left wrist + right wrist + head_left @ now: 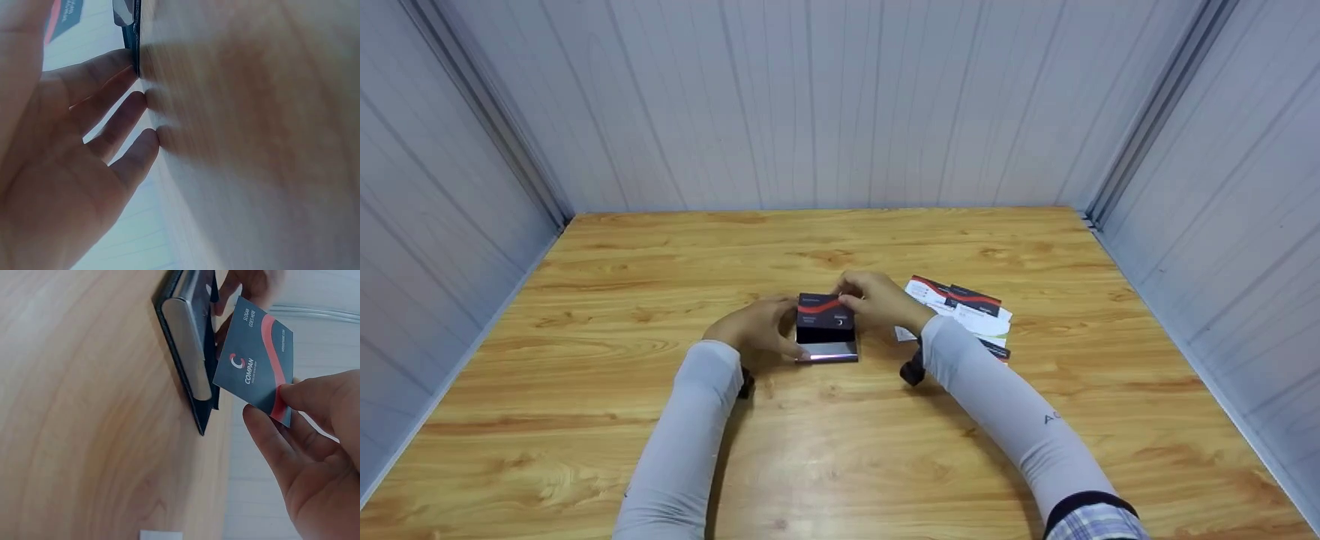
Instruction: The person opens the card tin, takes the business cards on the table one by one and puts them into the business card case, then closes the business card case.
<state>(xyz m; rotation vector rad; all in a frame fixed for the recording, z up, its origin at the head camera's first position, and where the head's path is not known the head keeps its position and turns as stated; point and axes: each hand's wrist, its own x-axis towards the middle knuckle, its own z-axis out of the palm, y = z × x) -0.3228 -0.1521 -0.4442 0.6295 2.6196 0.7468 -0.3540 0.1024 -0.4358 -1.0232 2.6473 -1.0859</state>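
My right hand (pixel 883 300) pinches a dark business card (pixel 254 363) with a red wave stripe by one edge, thumb on its printed face. In the right wrist view, the card is tilted above a metal-fronted business card case (pixel 188 349) with a dark cover. The case (pixel 831 352) lies on the table. My left hand (pixel 751 325) holds the case at its left end, its thumb at the near corner. In the left wrist view, a fingertip touches the dark edge of the case (pixel 135 39), and the other fingertips rest on the tabletop.
Several loose business cards (pixel 986 321), some white and some dark with red, lie overlapping on the wooden table (pixel 825 465), right of the case beside my right wrist. Pale panel walls (pixel 840 105) stand behind the table and at both sides.
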